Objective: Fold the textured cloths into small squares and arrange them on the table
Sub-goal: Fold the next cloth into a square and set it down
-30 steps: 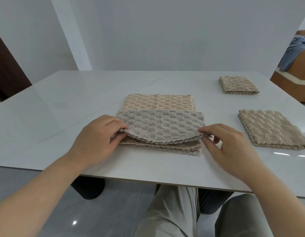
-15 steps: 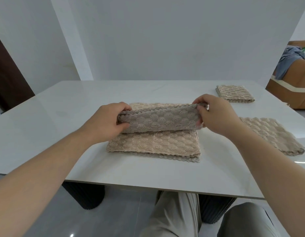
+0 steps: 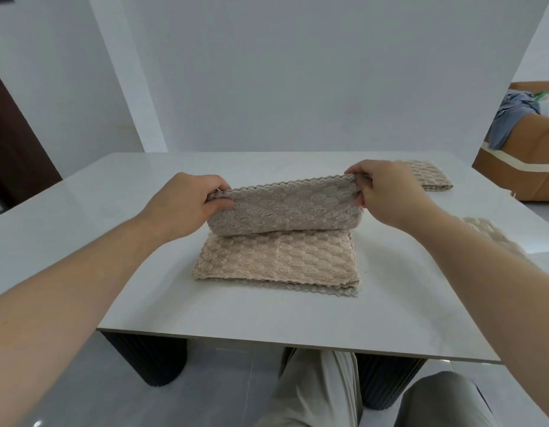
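A beige textured cloth [image 3: 276, 263] lies on the white table [image 3: 113, 241] in front of me. Its upper layer, the grey-beige side, is lifted and stands up as a flap [image 3: 282, 211]. My left hand [image 3: 183, 204] pinches the flap's left corner and my right hand [image 3: 387, 195] pinches its right corner. One folded cloth square [image 3: 427, 177] lies at the far right, partly behind my right hand. Another folded square [image 3: 488, 238] lies nearer at the right, partly hidden by my right forearm.
The table's near edge [image 3: 297, 343] runs just above my knees. Dark ribbed table legs [image 3: 153, 362] stand below it. A brown sofa [image 3: 525, 167] with blue clothing on it sits beyond the table's right side.
Both hands have lifted the cloth's near edge up and carried it away from me, toward the far side. The view has tilted upward.
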`<action>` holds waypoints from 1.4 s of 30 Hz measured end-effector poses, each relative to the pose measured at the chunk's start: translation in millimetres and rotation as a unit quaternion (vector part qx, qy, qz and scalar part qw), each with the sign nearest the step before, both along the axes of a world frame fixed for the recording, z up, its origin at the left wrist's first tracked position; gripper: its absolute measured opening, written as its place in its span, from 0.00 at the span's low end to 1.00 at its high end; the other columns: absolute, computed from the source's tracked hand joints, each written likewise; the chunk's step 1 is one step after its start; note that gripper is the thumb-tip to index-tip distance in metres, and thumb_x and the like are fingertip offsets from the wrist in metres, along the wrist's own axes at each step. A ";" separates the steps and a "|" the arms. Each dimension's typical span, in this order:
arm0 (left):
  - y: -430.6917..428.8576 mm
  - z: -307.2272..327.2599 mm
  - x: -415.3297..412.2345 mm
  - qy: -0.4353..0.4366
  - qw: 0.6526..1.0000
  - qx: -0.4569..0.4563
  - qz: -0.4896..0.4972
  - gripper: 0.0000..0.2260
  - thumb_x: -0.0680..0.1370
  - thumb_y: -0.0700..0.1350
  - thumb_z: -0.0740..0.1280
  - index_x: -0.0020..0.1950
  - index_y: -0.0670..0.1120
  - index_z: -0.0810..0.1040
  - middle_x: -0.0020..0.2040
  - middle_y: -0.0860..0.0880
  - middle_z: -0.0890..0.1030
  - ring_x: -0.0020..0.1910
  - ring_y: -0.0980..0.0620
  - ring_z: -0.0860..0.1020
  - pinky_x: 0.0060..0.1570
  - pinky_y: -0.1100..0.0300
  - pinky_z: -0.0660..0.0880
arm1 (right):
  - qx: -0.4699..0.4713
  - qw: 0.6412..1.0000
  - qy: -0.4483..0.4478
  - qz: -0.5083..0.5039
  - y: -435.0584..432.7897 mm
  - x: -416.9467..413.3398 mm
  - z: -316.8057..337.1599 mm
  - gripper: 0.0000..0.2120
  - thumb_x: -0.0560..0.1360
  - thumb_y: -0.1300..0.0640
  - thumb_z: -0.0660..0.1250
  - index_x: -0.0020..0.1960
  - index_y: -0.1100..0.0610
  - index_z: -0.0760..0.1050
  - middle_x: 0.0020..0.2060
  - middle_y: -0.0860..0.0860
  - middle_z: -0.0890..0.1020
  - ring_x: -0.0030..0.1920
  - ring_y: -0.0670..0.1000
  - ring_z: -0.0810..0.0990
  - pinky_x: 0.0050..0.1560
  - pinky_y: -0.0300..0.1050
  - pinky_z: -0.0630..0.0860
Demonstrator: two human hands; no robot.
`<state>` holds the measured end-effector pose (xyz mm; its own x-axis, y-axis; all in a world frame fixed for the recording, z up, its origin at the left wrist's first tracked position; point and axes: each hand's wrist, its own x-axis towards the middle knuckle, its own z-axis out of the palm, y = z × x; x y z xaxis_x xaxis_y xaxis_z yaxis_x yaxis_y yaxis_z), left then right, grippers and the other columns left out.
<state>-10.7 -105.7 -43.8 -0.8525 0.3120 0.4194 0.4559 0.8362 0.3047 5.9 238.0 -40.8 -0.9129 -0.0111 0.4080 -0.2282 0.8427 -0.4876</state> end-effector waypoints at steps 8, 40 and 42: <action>-4.2 25.8 -12.2 0.006 0.999 -0.030 -0.008 0.08 0.78 0.54 0.71 0.51 0.51 0.83 0.40 0.54 0.82 0.41 0.53 0.79 0.45 0.54 0.76 | 0.035 0.999 0.039 -0.004 5.6 -6.5 17.5 0.11 0.82 0.63 0.59 0.58 0.56 0.80 0.35 0.50 0.82 0.41 0.52 0.83 0.42 0.42 0.74; -32.8 -83.1 17.4 -0.046 0.998 0.041 -0.022 0.07 0.71 0.41 0.80 0.46 0.50 0.87 0.51 0.58 0.84 0.53 0.71 0.78 0.55 0.79 0.68 | 0.083 0.996 0.033 0.018 -5.5 44.6 -84.3 0.10 0.76 0.62 0.67 0.53 0.55 0.85 0.48 0.49 0.86 0.50 0.55 0.83 0.53 0.51 0.79; -33.5 -85.6 17.9 -0.062 0.997 0.030 -0.022 0.08 0.71 0.43 0.80 0.48 0.51 0.87 0.52 0.60 0.84 0.52 0.70 0.79 0.59 0.75 0.70 | 0.121 0.992 0.028 0.012 -4.1 46.4 -88.7 0.10 0.75 0.61 0.68 0.52 0.54 0.86 0.45 0.50 0.87 0.49 0.57 0.84 0.53 0.53 0.78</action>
